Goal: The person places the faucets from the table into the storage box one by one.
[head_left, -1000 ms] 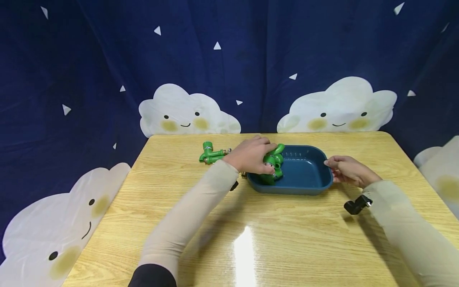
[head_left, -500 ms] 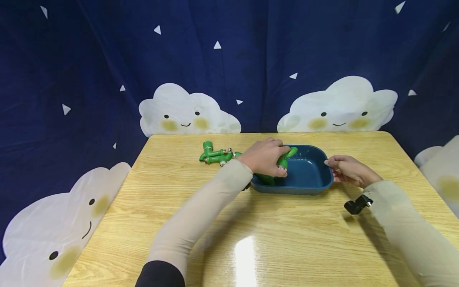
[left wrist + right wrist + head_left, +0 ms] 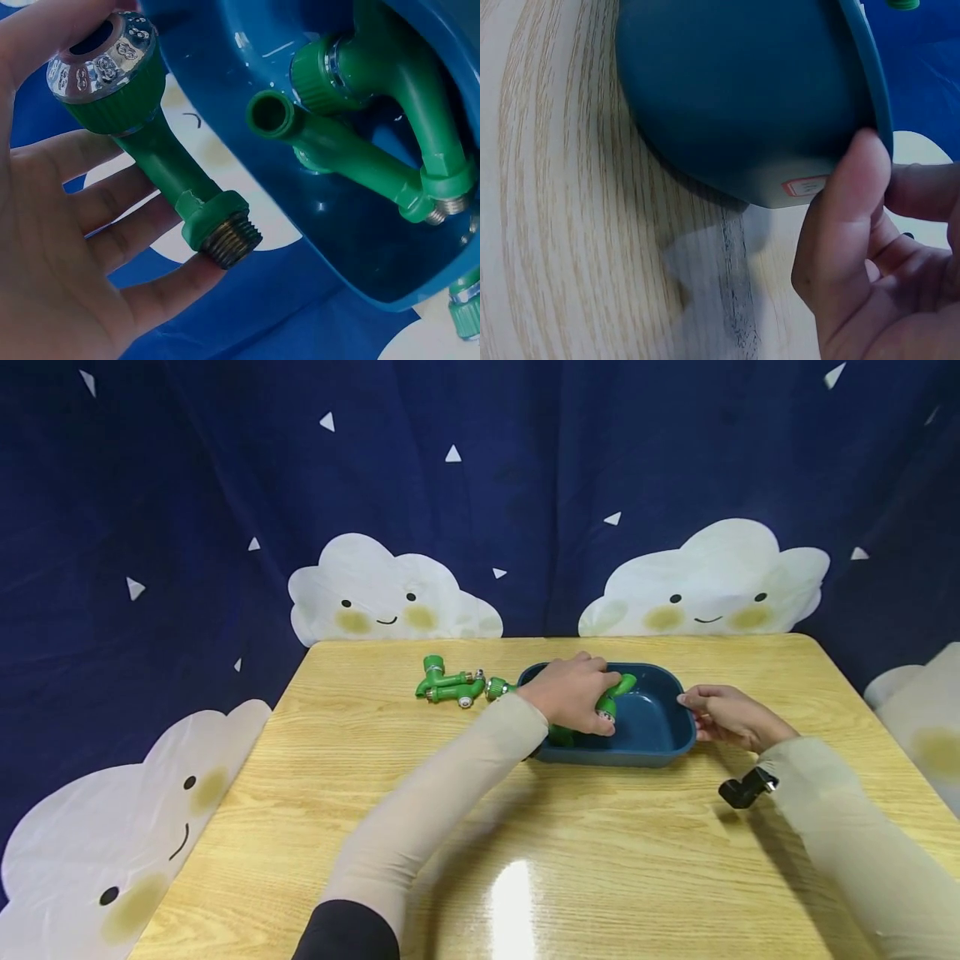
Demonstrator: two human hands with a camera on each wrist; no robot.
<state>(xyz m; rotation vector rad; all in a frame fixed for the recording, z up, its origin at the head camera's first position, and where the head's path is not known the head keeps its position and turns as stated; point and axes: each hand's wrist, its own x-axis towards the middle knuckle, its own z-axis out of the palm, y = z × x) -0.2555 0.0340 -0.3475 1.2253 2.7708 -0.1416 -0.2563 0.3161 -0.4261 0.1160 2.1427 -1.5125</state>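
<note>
Over the blue plastic basin (image 3: 648, 722), the person's left hand (image 3: 573, 695) gripped a green plastic tap (image 3: 165, 161), thumb against its silvery cap (image 3: 112, 69) and fingers reaching behind its body (whether the tap touched the basin, I couldn't tell). Its threaded metal end (image 3: 231, 241) showed next to a fingertip. Two more green taps (image 3: 416, 97) lay inside the basin, crowded together at one end. The right hand (image 3: 731, 718) pinched the rim at the basin's right end between thumb and fingers, near a small red-bordered sticker (image 3: 804, 186) on the outer wall. Left of the basin, further green taps (image 3: 453, 692) lay on the wooden table (image 3: 637, 843), the nearest close beside the rim. Behind hung a dark blue curtain (image 3: 525, 485) printed with smiling white clouds (image 3: 405, 597).
</note>
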